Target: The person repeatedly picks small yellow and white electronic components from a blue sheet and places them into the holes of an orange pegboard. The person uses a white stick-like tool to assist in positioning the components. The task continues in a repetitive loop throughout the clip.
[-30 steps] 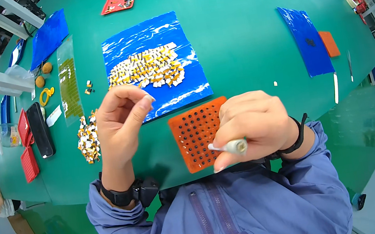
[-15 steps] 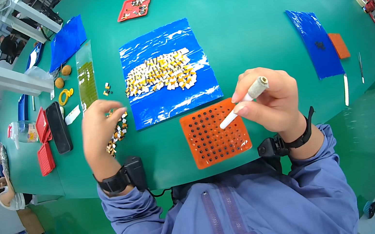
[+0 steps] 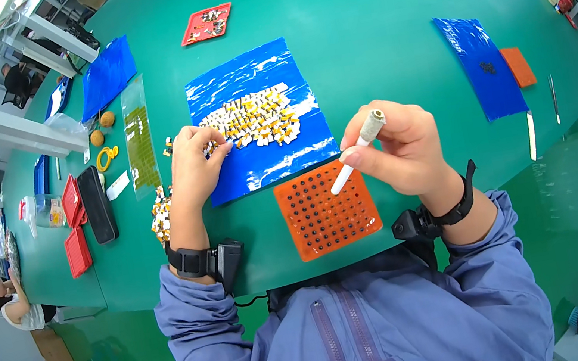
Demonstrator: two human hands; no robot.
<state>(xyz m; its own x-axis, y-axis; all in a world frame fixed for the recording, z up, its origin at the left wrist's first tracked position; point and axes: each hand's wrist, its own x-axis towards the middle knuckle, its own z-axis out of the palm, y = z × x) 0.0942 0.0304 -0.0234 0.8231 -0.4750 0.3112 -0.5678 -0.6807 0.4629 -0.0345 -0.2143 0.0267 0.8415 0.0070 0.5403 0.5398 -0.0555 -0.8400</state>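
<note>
Moved: my left hand [image 3: 197, 166] now pinches into small yellow-white parts [image 3: 253, 118] at frame centre; right hand [image 3: 405, 147] grips white pen-shaped tool [image 3: 354, 151] over orange perforated square tray [image 3: 325, 210].

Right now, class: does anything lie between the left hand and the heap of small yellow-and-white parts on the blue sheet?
Nothing visible does. The left hand already has its fingers at the near left edge of the heap of small parts on the blue sheet.
</note>
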